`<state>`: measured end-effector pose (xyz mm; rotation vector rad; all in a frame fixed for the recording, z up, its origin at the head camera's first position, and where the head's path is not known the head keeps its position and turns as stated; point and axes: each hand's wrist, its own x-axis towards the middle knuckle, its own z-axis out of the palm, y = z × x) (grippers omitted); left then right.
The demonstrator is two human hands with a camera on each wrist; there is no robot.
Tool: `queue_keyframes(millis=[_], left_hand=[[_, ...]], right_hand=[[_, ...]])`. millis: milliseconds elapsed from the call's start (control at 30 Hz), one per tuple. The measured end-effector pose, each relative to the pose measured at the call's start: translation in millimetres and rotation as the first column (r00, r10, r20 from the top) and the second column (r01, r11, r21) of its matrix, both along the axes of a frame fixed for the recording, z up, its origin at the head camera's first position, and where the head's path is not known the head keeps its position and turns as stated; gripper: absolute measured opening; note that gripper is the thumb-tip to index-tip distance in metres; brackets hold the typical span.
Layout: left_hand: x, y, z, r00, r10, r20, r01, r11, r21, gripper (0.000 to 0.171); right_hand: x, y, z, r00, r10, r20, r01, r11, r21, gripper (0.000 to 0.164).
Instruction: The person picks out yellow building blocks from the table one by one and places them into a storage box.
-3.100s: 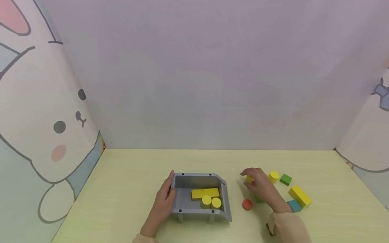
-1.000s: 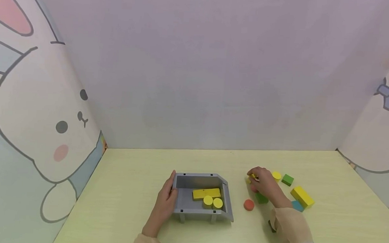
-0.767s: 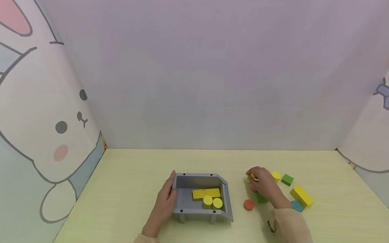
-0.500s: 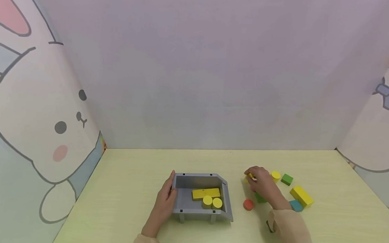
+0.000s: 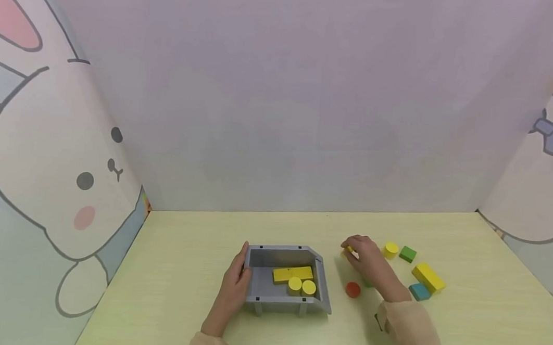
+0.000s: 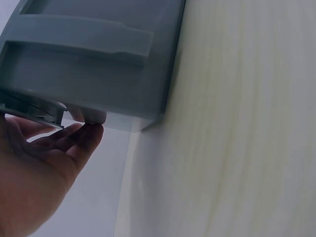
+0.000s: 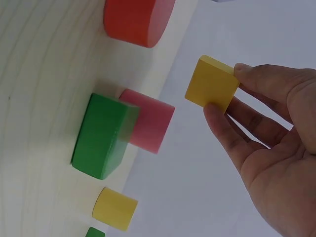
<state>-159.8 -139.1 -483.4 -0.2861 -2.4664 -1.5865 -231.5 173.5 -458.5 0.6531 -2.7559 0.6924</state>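
Observation:
My left hand point(image 5: 234, 285) grips the left end of a grey plastic bin point(image 5: 276, 300), thumb over the rim and fingers along the outside. Inside the bin, toward its right end, lie a yellow bar block point(image 5: 292, 274) and two yellow cylinder blocks point(image 5: 294, 285). To the right of the bin, my right hand point(image 5: 369, 259) pinches a square yellow block point(image 7: 212, 84) between thumb and fingertips. The right wrist view shows this block held up off the table. Below that hand stand a green block point(image 7: 98, 136) and a pink block point(image 7: 150, 121), mostly hidden in the head view.
A red round block point(image 5: 352, 289) sits between the bin and my right forearm. Beyond that hand are a yellow cylinder point(image 5: 391, 250), a small green block point(image 5: 408, 254), a long yellow block point(image 5: 428, 278) and a teal block point(image 5: 420, 291). Walls border the table point(image 5: 183, 251).
My right hand's fingers, spread around the yellow block at first, have pinched it. The hand has since lifted it and shifted slightly left. My left hand and the bin stay put.

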Motion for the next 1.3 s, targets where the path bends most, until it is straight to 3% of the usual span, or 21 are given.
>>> queue_keyframes(millis=[433,767,1000,1100,1300], left_hand=[[1.1,0,4.7,1.000,0.006,0.010,-0.006,1.000,-0.001,0.053],[1.6,0,4.9,1.000,0.000,0.006,0.000,1.000,0.004,0.053],[14.4,6,32.5,1.000,0.002,0.025,-0.002,1.000,0.003,0.051],[16.8,7,37.4,1.000,0.001,0.026,-0.001,1.000,0.000,0.050],[5.3,2,13.1,1.000,0.000,0.020,0.000,1.000,-0.011,0.052]], right_hand=[[11.5,-11,8.2,0.997,0.041,-0.060,-0.042,0.999,-0.011,0.016],[19.4,-21,10.7,0.983,0.084,-0.163,-0.090,0.996,-0.028,0.016],[26.8,-28,14.8,0.964,0.130,-0.231,-0.142,0.989,-0.035,0.019],[29.0,-31,16.4,0.949,0.151,-0.276,-0.168,0.985,-0.039,0.021],[33.9,-38,18.9,0.926,0.182,-0.330,-0.210,0.976,-0.051,0.021]])
